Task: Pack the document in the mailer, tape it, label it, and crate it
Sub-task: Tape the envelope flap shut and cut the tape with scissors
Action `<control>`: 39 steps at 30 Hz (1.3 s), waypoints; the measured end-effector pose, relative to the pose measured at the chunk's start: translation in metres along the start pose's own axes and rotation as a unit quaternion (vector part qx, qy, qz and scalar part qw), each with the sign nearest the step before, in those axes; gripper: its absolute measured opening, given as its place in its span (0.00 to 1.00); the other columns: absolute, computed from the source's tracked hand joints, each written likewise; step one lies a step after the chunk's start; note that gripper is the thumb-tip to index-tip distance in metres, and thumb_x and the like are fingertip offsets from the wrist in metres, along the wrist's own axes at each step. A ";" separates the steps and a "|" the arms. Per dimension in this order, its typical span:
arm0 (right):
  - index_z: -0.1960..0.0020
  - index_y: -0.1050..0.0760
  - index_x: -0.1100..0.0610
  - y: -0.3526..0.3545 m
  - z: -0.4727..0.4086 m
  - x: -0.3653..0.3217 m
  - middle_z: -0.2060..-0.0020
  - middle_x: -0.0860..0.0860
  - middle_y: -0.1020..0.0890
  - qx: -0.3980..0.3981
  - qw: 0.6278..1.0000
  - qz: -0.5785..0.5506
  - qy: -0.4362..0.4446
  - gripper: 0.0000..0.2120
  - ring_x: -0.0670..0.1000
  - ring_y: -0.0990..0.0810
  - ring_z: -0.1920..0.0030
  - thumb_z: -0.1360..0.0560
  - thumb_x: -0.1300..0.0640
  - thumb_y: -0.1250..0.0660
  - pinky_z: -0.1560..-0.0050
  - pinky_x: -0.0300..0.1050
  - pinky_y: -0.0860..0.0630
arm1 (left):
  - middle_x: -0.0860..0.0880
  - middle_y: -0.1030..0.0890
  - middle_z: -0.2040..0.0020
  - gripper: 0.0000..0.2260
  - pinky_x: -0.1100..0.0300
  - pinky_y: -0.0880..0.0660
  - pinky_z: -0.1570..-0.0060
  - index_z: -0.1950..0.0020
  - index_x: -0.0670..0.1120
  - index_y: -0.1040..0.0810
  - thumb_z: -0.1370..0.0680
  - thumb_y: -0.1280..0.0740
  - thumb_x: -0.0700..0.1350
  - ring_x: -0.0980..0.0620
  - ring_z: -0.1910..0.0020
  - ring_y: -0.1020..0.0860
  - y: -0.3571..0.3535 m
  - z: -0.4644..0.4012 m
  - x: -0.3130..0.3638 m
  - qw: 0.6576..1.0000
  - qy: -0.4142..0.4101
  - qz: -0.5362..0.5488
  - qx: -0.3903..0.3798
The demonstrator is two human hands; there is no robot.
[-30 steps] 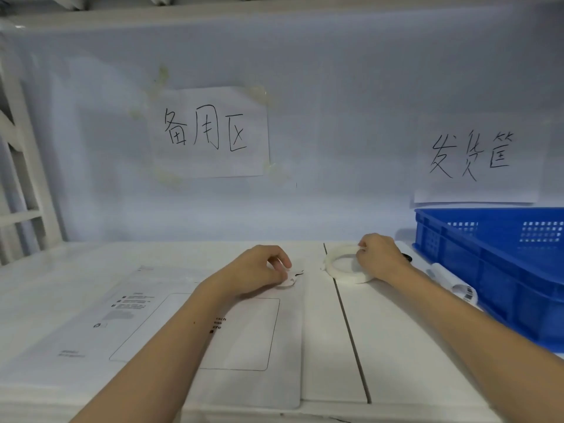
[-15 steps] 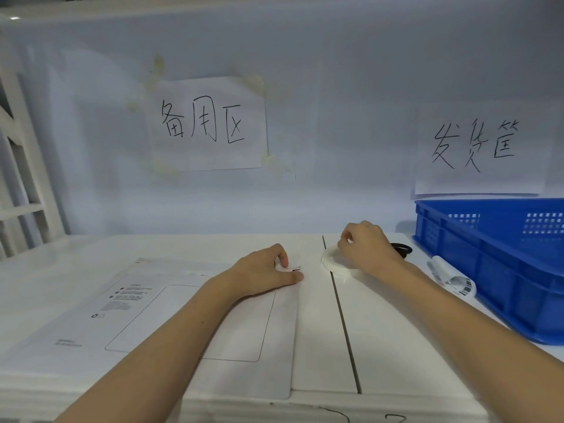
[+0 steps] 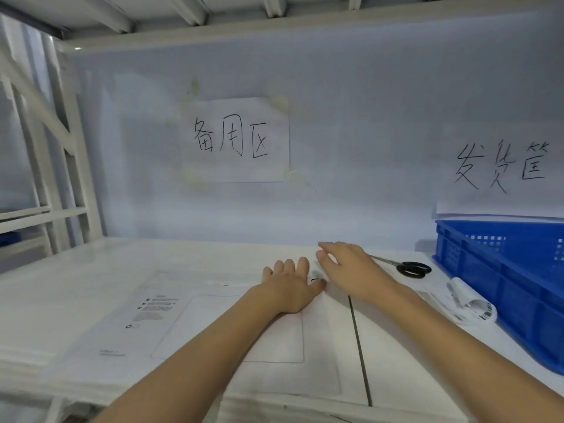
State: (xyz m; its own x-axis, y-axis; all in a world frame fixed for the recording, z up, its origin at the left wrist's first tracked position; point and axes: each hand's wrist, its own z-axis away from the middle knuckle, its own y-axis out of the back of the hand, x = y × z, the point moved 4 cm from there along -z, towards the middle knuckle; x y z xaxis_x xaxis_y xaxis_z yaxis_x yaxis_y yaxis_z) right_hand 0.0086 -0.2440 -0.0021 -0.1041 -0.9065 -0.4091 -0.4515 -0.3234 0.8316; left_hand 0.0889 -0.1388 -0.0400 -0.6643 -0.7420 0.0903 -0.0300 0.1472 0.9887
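The white mailer (image 3: 171,331) lies flat on the white table (image 3: 396,361), printed side up. My left hand (image 3: 290,285) rests palm down on the mailer's far right corner, fingers spread and holding nothing. A small dark mark (image 3: 315,279) shows at its thumb tip. My right hand (image 3: 351,270) is just to the right, palm down, with its fingertips close to the left hand's. The tape roll is out of sight, and I cannot tell whether it lies under the right hand. A blue crate (image 3: 503,288) stands at the right.
Black-handled scissors (image 3: 410,268) lie behind my right hand. A curled strip of barcode labels (image 3: 470,303) sits beside the crate. Two handwritten paper signs (image 3: 241,138) hang on the back wall. A white shelf frame (image 3: 45,178) stands on the left.
My left hand went from pinching to lying flat on the mailer corner. My right hand slid left towards it, uncovering the scissors, and the tape roll is no longer visible.
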 end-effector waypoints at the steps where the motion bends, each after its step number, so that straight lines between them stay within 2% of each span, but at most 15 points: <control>1: 0.26 0.33 0.51 -0.003 0.002 -0.004 0.30 0.49 0.27 -0.016 1.000 -0.020 0.007 0.25 0.50 0.33 0.28 0.19 0.43 0.49 0.30 0.47 0.36 | 0.43 0.32 0.33 0.25 0.47 0.39 0.37 0.28 0.46 0.41 0.18 0.52 0.60 0.42 0.33 0.35 -0.001 0.000 0.004 1.000 0.014 -0.014 -0.005; 4: 0.28 0.31 0.48 -0.011 0.011 -0.013 0.40 0.42 0.25 -0.058 0.995 -0.076 0.031 0.34 0.43 0.29 0.36 0.24 0.30 0.55 0.28 0.48 0.37 | 0.42 0.35 0.31 0.25 0.48 0.40 0.35 0.22 0.45 0.46 0.18 0.50 0.52 0.41 0.33 0.37 -0.002 0.002 0.013 0.999 0.032 -0.015 -0.017; 5: 0.27 0.33 0.46 -0.014 0.013 -0.014 0.39 0.41 0.26 -0.072 0.993 -0.089 0.036 0.34 0.42 0.30 0.35 0.25 0.30 0.55 0.27 0.47 0.39 | 0.42 0.35 0.31 0.25 0.48 0.39 0.34 0.22 0.45 0.45 0.18 0.49 0.50 0.41 0.33 0.36 -0.001 0.004 0.012 0.999 0.030 0.015 -0.010; 6: 0.24 0.37 0.45 -0.018 0.016 -0.015 0.33 0.41 0.28 -0.089 0.990 -0.098 0.037 0.32 0.42 0.33 0.31 0.23 0.32 0.55 0.26 0.45 0.41 | 0.42 0.33 0.31 0.24 0.48 0.37 0.35 0.23 0.43 0.43 0.18 0.49 0.48 0.40 0.35 0.34 0.004 0.011 0.008 0.997 0.029 0.071 -0.004; 7: 0.22 0.43 0.44 -0.021 0.019 -0.018 0.27 0.41 0.33 -0.109 0.988 -0.098 0.037 0.31 0.42 0.38 0.27 0.22 0.33 0.55 0.25 0.43 0.44 | 0.41 0.29 0.33 0.22 0.49 0.34 0.37 0.26 0.41 0.37 0.19 0.48 0.46 0.40 0.38 0.31 0.008 0.016 0.003 0.990 0.032 0.138 -0.003; 9: 0.21 0.51 0.44 -0.031 0.026 -0.022 0.22 0.42 0.43 -0.159 0.983 -0.081 0.049 0.33 0.43 0.45 0.23 0.22 0.32 0.58 0.24 0.42 0.48 | 0.40 0.23 0.36 0.18 0.51 0.30 0.40 0.34 0.40 0.27 0.18 0.48 0.43 0.41 0.40 0.26 0.018 0.031 -0.012 0.979 0.000 0.204 -0.013; 10: 0.21 0.54 0.44 -0.035 0.029 -0.024 0.22 0.41 0.46 -0.186 0.979 -0.066 0.055 0.34 0.42 0.47 0.23 0.23 0.31 0.59 0.24 0.42 0.50 | 0.43 0.23 0.33 0.19 0.53 0.31 0.36 0.32 0.43 0.26 0.17 0.48 0.45 0.43 0.36 0.26 0.021 0.040 -0.021 0.979 -0.030 0.198 -0.026; 12: 0.21 0.57 0.44 -0.041 0.034 -0.027 0.22 0.40 0.49 -0.224 0.972 -0.032 0.063 0.34 0.42 0.50 0.23 0.23 0.31 0.60 0.26 0.39 0.53 | 0.54 0.31 0.25 0.20 0.57 0.39 0.28 0.25 0.56 0.34 0.16 0.50 0.54 0.52 0.27 0.34 0.022 0.057 -0.037 0.975 -0.086 0.189 -0.076; 14: 0.20 0.56 0.45 -0.043 0.037 -0.028 0.23 0.38 0.50 -0.241 0.968 0.011 0.066 0.34 0.40 0.52 0.23 0.23 0.32 0.60 0.28 0.37 0.54 | 0.60 0.38 0.22 0.23 0.57 0.45 0.24 0.22 0.60 0.41 0.18 0.51 0.61 0.57 0.24 0.40 0.017 0.068 -0.053 0.974 -0.105 0.179 -0.094; 18: 0.21 0.52 0.45 -0.042 0.036 -0.031 0.22 0.39 0.51 -0.242 0.965 0.073 0.070 0.33 0.39 0.54 0.23 0.21 0.33 0.60 0.23 0.44 0.53 | 0.61 0.48 0.21 0.28 0.57 0.53 0.23 0.21 0.56 0.46 0.19 0.52 0.65 0.59 0.22 0.48 0.016 0.081 -0.085 0.985 -0.043 0.140 -0.090; 23: 0.20 0.54 0.46 -0.039 0.040 -0.035 0.21 0.39 0.53 -0.241 0.962 0.111 0.068 0.32 0.40 0.54 0.22 0.20 0.35 0.59 0.24 0.45 0.51 | 0.63 0.49 0.21 0.28 0.58 0.53 0.24 0.20 0.57 0.48 0.19 0.54 0.65 0.59 0.22 0.49 0.026 0.103 -0.115 0.992 -0.002 0.085 -0.089; 27: 0.20 0.54 0.47 -0.036 0.042 -0.038 0.21 0.40 0.52 -0.241 0.960 0.126 0.069 0.31 0.41 0.53 0.22 0.20 0.36 0.59 0.24 0.44 0.50 | 0.60 0.49 0.20 0.33 0.57 0.53 0.23 0.20 0.57 0.49 0.22 0.57 0.68 0.58 0.21 0.49 0.033 0.119 -0.148 0.994 0.033 0.052 -0.088; 31: 0.20 0.54 0.49 -0.032 0.045 -0.039 0.21 0.42 0.52 -0.237 0.958 0.143 0.068 0.32 0.42 0.53 0.22 0.20 0.36 0.58 0.24 0.44 0.50 | 0.58 0.50 0.20 0.30 0.57 0.55 0.24 0.20 0.56 0.50 0.20 0.56 0.66 0.56 0.21 0.50 0.036 0.131 -0.179 0.994 0.070 0.035 -0.076; 34: 0.20 0.53 0.50 -0.031 0.048 -0.036 0.21 0.44 0.52 -0.232 0.958 0.155 0.064 0.33 0.43 0.52 0.22 0.20 0.35 0.58 0.24 0.44 0.50 | 0.56 0.51 0.20 0.34 0.59 0.55 0.24 0.20 0.56 0.51 0.24 0.58 0.68 0.55 0.21 0.51 0.030 0.128 -0.189 0.995 0.065 0.036 -0.070; 39: 0.20 0.50 0.56 -0.012 0.069 -0.026 0.20 0.51 0.47 -0.199 0.965 0.166 0.045 0.35 0.51 0.46 0.22 0.20 0.36 0.56 0.26 0.50 0.43 | 0.55 0.52 0.19 0.27 0.57 0.56 0.24 0.20 0.57 0.51 0.19 0.54 0.63 0.54 0.20 0.52 0.018 0.108 -0.171 0.997 0.020 0.043 -0.064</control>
State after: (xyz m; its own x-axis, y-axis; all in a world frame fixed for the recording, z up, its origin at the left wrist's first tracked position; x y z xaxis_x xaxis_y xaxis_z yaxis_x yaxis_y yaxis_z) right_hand -0.0443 -0.1978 -0.0278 -0.0996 -0.9922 -0.0752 -0.0286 -0.0727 0.9969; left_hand 0.1211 0.0614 -0.0502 -0.6297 -0.7563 0.1774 0.1230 0.1284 0.9841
